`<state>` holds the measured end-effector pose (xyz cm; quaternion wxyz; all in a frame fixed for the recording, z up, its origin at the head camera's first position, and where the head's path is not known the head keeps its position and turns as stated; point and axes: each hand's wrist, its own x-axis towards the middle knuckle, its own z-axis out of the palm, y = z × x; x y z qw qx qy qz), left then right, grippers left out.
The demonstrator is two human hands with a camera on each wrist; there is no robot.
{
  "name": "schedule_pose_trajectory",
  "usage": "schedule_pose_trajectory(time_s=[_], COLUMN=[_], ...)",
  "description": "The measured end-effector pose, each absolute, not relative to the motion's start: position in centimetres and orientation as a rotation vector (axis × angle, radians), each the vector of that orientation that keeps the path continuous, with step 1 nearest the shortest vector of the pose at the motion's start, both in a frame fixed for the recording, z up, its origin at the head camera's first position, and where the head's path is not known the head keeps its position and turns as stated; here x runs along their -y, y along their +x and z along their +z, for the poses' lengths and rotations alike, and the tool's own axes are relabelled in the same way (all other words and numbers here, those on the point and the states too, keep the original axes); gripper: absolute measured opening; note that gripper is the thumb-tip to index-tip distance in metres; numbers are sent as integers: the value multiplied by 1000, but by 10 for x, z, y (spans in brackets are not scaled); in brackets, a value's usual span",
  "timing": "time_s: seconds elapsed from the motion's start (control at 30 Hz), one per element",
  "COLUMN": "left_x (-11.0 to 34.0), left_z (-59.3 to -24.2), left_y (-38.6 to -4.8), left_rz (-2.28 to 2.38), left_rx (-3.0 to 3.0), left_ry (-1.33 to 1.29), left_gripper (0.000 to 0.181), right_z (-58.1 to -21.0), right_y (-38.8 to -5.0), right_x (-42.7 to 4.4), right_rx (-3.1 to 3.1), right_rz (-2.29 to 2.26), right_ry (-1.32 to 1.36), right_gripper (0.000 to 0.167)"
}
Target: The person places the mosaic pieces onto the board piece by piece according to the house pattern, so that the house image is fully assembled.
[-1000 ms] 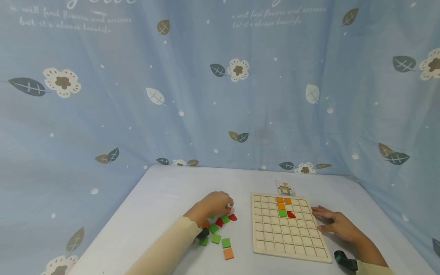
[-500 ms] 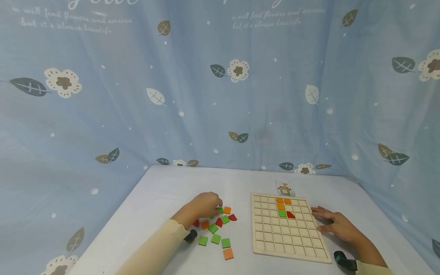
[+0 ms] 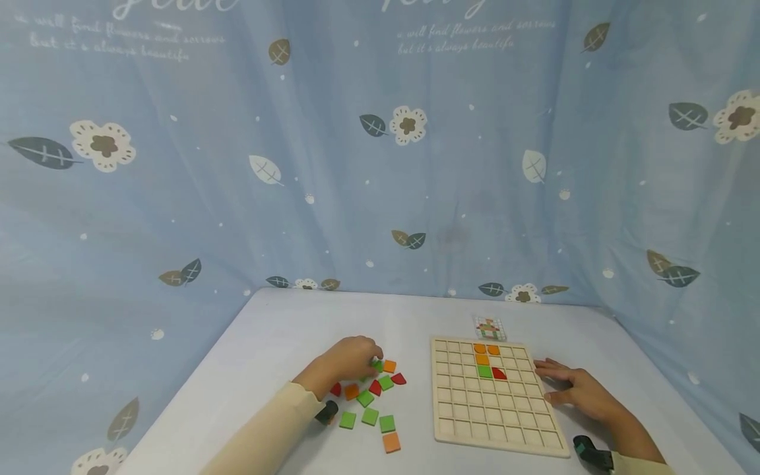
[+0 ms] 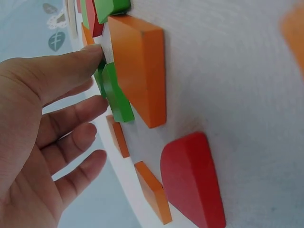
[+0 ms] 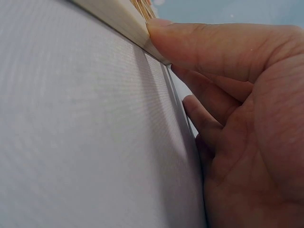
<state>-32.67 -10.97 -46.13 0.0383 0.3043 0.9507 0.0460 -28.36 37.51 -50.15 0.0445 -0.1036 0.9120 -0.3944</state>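
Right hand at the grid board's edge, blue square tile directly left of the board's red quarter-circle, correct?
Not blue: the head view shows that square tile is green. The right hand is indeed at the edge of the grid board.

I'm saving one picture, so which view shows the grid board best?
The head view: the grid board shows almost whole, with its colored pieces. Right wrist has only an edge by the right hand; left wrist, at most a pale sliver.

It was a curtained nook, room type unclear — cloth [image 3: 332, 165] hung behind the table [image 3: 285, 323] and along its sides.
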Motion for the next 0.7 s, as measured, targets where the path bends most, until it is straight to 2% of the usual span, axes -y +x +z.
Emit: schedule_pose_trajectory(time_s=[0.7], left_x=[114], left_z=[-451], left_y=[-329], left_rz=[194], left_rx=[-2845], left_ry=[911], left_gripper=[21], right_z=[-508], right_y=[-287], right_x=[-380], right_rx=[-2792], right_rz=[-1212], right_ry=[-353], right_gripper=[66])
